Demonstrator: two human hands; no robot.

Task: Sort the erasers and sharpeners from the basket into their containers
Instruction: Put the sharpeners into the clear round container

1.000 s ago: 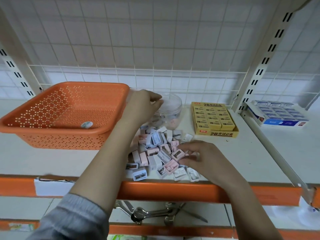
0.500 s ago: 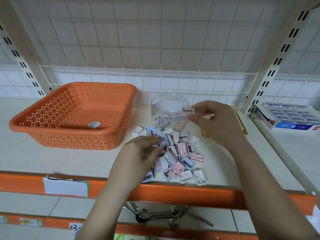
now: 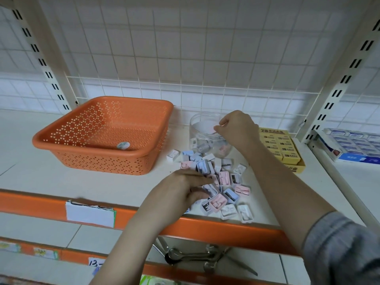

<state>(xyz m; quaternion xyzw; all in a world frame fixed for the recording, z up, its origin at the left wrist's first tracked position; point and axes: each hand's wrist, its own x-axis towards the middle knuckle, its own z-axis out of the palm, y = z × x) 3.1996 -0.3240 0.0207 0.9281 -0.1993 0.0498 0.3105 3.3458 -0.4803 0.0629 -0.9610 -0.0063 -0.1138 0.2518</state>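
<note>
An orange perforated basket [image 3: 72, 140] stands at the left of the white shelf, holding only a small round sticker. A pile of pink, blue and white sharpeners [image 3: 224, 182] lies in front of a clear plastic jar [image 3: 197, 124] that has several sharpeners at its bottom. My right hand [image 3: 236, 126] hovers over the jar's mouth and pinches a pink sharpener [image 3: 211, 130]. My left hand [image 3: 181, 188] rests on the pile's near left side, its fingers curled round sharpeners there. A yellow box of erasers [image 3: 281, 149] sits to the right of the jar.
A blue and white box of erasers [image 3: 353, 145] lies on the adjoining shelf at the right. A wire grid backs the shelf. The orange shelf edge [image 3: 41, 202] carries a white label. Metal spoons and scissors [image 3: 195, 258] lie on the lower shelf.
My right hand has lifted from the pile to the jar's mouth with a pink sharpener. My left hand has come back from the jar down onto the pile.
</note>
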